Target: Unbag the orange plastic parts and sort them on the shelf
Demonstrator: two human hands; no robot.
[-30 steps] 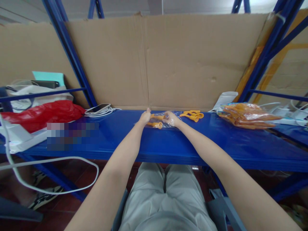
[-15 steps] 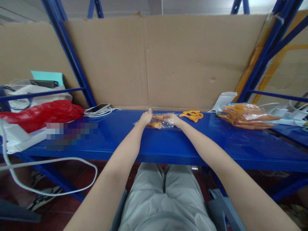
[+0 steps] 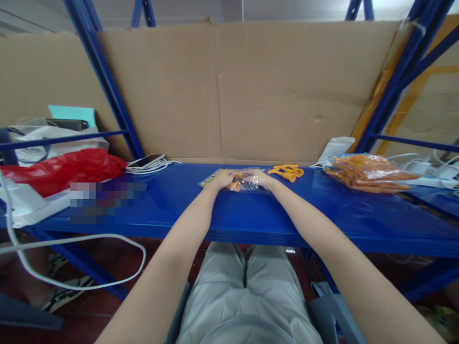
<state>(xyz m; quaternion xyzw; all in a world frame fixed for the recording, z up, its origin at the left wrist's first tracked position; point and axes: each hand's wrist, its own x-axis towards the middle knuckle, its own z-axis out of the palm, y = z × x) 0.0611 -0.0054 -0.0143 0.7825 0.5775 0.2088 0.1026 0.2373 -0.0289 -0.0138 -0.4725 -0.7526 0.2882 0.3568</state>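
A clear plastic bag [image 3: 253, 185] lies on the blue tabletop in front of me, with orange plastic pieces [image 3: 234, 187] inside it. A coloured print shows at its left end. Over the bag's left part rests my left hand [image 3: 223, 178], its fingers bent down onto the plastic and the orange pieces. My right hand [image 3: 258, 177] grips the bag's right part, with its fingertips partly hidden. Just to the right of that hand, several loose orange pieces [image 3: 287, 173] with round hollow ends lie in a small pile.
Orange items in clear bags [image 3: 362, 174] are stacked at the right. At the left are a phone [image 3: 145, 162] on a coiled white cable, a red plastic bag [image 3: 71, 167] and a white box [image 3: 28, 210]. Cardboard [image 3: 268, 95] stands behind, between blue posts.
My left hand has shifted slightly right and lower onto the bag, its raised thumb now down. More of the printed left end shows. My right hand stays nearly in place.
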